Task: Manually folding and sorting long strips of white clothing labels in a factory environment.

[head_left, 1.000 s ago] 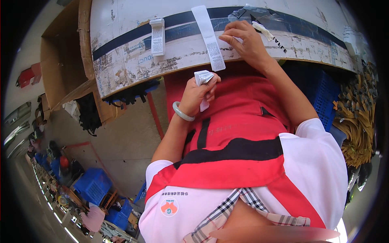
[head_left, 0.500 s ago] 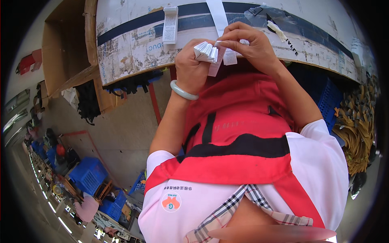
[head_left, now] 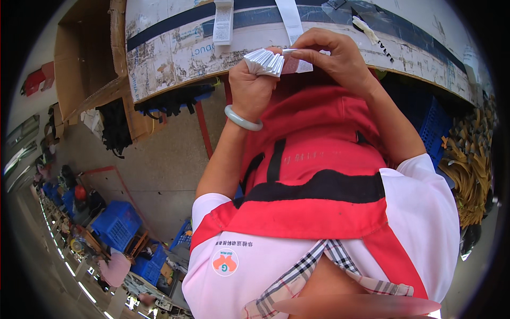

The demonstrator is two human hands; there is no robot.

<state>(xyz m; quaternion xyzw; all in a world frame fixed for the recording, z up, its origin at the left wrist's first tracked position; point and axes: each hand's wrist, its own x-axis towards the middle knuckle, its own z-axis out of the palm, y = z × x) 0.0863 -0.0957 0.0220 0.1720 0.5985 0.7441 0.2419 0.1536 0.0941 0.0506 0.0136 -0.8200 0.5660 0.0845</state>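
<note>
Upright in my left hand (head_left: 251,89) is a fanned stack of folded white labels (head_left: 264,62), with the fingers closed round it. Beside it, my right hand (head_left: 340,59) pinches the end of a thin white label with thumb and forefinger, close to the stack's right side. Behind the fingers, a printed label strip (head_left: 305,67) shows in part at the table edge. A long white label strip (head_left: 289,20) lies on the table just beyond my right hand. Left of it rests a bundle of printed white labels (head_left: 223,24).
The table (head_left: 170,61) is covered with worn printed cardboard and dark tape. Clear plastic scraps and a pale twisted strip (head_left: 366,26) lie at right. An open cardboard box (head_left: 87,64) stands left; blue crates (head_left: 117,226) and brown cut pieces (head_left: 467,170) are farther off.
My left hand and the label stack have shifted slightly left, and the gap to my right hand is a little wider. The view has tilted, so the table sits higher.
</note>
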